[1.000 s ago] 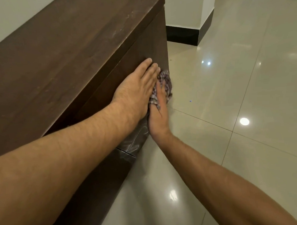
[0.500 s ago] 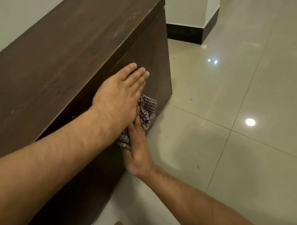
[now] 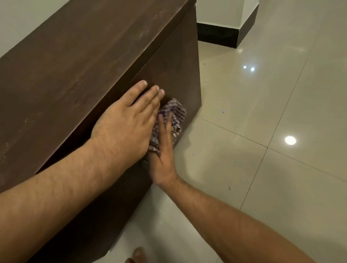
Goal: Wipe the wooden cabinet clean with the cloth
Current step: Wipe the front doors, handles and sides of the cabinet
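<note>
A dark brown wooden cabinet [image 3: 72,62] runs from the lower left to the upper middle, its front face turned toward the floor on the right. My left hand [image 3: 127,123] lies flat with straight fingers against the upper front face. A checked cloth [image 3: 175,111] is bunched against the front face just right of my left hand. My right hand [image 3: 163,151] presses the cloth onto the wood with straight fingers. Part of the cloth is hidden behind both hands.
Glossy beige floor tiles [image 3: 277,147] spread to the right, with ceiling light reflections. A white wall with a black skirting [image 3: 218,36] stands beyond the cabinet's far end. Toes of a foot [image 3: 133,258] show at the bottom edge near the cabinet's base.
A second ago both hands and the cloth were near the cabinet's far end; they slid back along the front face, then shifted slightly forward again.
</note>
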